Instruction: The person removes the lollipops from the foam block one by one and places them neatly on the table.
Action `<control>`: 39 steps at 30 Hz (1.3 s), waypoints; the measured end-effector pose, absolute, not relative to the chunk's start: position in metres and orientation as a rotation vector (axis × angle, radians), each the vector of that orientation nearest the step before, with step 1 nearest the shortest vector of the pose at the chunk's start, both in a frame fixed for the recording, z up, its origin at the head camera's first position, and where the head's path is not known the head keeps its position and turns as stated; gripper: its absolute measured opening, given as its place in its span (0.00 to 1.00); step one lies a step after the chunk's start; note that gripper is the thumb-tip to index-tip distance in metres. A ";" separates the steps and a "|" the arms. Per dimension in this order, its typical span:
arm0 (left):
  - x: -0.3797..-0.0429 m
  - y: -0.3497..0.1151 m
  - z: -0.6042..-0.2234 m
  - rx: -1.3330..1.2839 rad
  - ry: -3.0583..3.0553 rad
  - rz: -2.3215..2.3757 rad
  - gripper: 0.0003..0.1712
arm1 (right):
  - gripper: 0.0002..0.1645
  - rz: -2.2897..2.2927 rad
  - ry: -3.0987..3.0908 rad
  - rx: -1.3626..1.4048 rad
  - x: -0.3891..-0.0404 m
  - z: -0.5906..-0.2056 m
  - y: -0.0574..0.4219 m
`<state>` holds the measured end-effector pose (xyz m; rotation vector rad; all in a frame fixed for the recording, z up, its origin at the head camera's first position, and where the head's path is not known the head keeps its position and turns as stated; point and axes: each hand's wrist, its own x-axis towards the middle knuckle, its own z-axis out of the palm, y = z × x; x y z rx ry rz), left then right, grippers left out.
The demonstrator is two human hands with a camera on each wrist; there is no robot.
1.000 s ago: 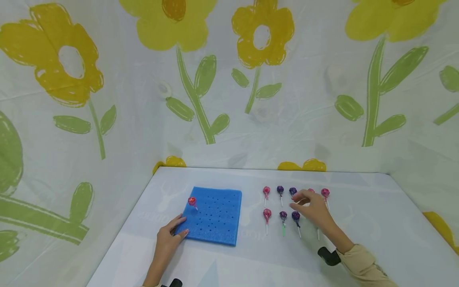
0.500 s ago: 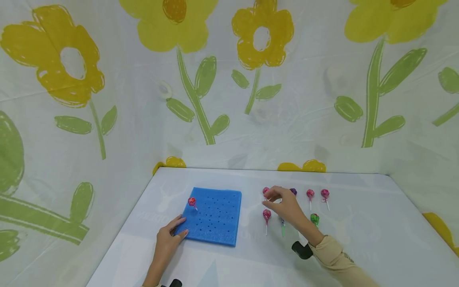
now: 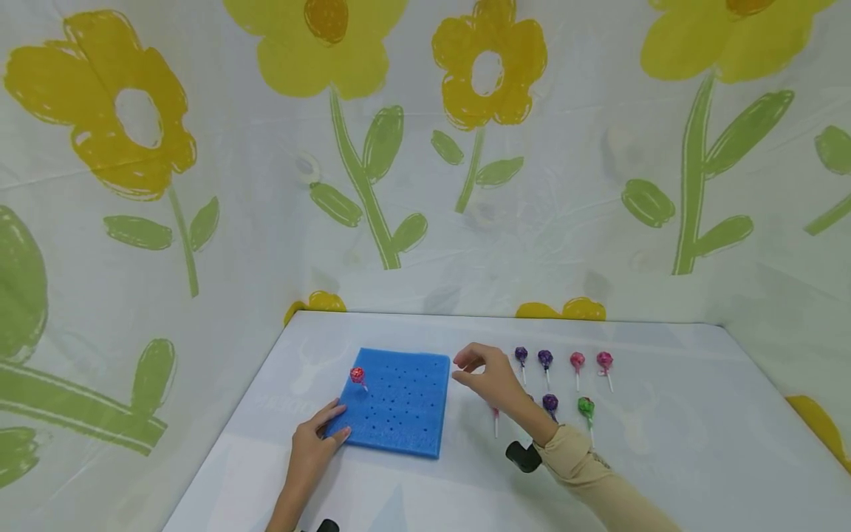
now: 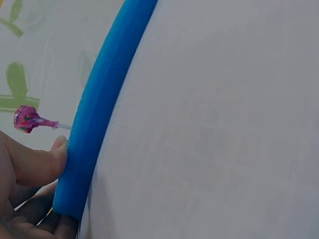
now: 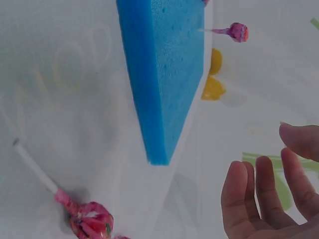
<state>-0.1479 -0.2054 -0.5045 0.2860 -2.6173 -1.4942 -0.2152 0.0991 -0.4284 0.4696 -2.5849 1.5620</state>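
Observation:
My left hand [image 3: 312, 443] grips the near-left corner of a blue foam board [image 3: 405, 406] dotted with small holes. In the left wrist view the thumb [image 4: 42, 164] lies against one face, and the other fingers go round the edge. One red-pink wrapped lollipop [image 3: 357, 375] stands in the board by its stick, near the left edge. Beyond the board's right edge hovers my right hand [image 3: 492, 378], fingers loosely bent and nothing held, as the right wrist view shows. Below it, a pink lollipop [image 5: 92, 219] lies on the table.
Right of the board, two rows of lollipops lie on the white table [image 3: 665, 443], among them a purple one [image 3: 545, 357], a pink one [image 3: 604, 359] and a green one [image 3: 586, 406]. The right hand and forearm partly cover some. A flower-printed cloth [image 3: 565, 244] surrounds the table.
My right hand has moved left, from over the lollipop rows to beside the foam board, uncovering the green lollipop and others. The left hand and the board have stayed still.

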 end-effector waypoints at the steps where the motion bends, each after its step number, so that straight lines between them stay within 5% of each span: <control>1: -0.148 -0.205 -0.504 0.293 -2.620 -1.501 0.25 | 0.07 1.576 -2.581 0.479 -0.216 -0.429 0.096; 39: -0.146 -0.207 -0.501 0.215 -2.594 -1.468 0.23 | 0.12 1.637 -2.612 0.753 -0.229 -0.438 -0.011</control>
